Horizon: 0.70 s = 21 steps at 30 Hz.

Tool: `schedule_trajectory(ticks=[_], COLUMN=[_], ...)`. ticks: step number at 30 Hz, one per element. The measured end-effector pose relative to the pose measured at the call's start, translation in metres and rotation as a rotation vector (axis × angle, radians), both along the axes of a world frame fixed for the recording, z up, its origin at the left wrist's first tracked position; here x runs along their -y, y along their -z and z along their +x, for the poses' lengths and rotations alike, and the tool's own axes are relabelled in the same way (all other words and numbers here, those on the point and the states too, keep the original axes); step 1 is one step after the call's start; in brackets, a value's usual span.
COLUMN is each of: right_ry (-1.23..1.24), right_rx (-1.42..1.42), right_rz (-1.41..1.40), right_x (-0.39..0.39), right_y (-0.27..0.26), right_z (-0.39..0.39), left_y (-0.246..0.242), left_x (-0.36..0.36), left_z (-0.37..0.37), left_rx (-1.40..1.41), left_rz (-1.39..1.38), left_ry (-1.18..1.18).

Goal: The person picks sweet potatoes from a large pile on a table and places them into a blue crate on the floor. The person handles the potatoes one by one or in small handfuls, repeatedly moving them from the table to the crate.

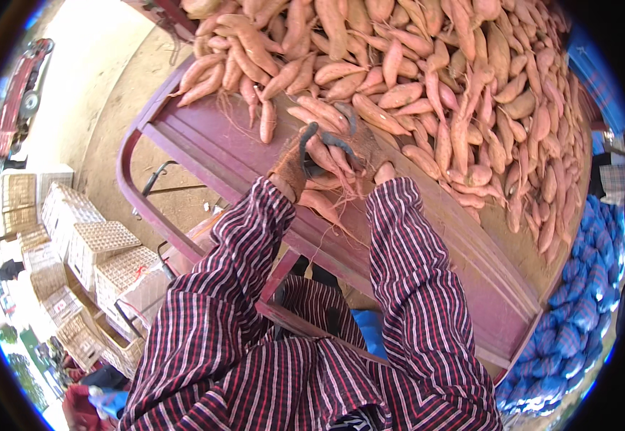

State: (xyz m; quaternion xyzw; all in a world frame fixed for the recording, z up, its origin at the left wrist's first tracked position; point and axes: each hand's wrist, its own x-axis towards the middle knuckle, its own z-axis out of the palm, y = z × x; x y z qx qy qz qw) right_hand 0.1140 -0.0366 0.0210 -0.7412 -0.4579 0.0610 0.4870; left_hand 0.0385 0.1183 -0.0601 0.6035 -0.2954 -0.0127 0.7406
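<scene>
My left hand point(291, 159) and my right hand point(365, 144) wear orange work gloves with dark grey coated fingers. Between them is a small bunch of thin, rooty sweet potatoes point(329, 157), gripped from both sides. Grey fingers of the right glove curl over the bunch's top; most of the left fingers are hidden. Just below the hands, a loose sweet potato point(323, 207) with stringy roots lies on the red metal side panel point(334, 231) of a cart. Beyond them a large heap of sweet potatoes point(452, 97) covers the cart bed.
A bent red rail point(129, 167) borders the panel's left end, and a red metal bar point(312, 326) crosses in front of my body. Woven plastic crates point(105, 237) stand on the ground at left. Blue net sacks point(576, 312) are piled at right. A red trailer point(18, 108) is farther off.
</scene>
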Motion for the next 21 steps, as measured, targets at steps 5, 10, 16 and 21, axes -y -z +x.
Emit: schedule_trajectory(ticks=[5, 10, 16, 21], right_ry=[-0.019, 0.03, -0.101, -0.171], right_rx=[-0.28, -0.661, -1.153, -1.326], right_rz=[-0.148, -0.016, 0.269, 0.192], right_x=[0.015, 0.031, 0.046, 0.01], right_y=[0.012, -0.03, -0.06, -0.067], right_z=[0.014, -0.03, -0.12, -0.212], left_y=[-0.061, -0.078, -0.133, -0.202], left_x=[0.02, 0.066, 0.099, 0.055], left_z=[-0.02, -0.056, -0.146, -0.236], left_rx=[-1.176, -0.924, -0.773, -0.74], left_rz=[-0.558, 0.134, -0.021, -0.449], left_ry=[-0.402, -1.026, -1.19, -1.248])
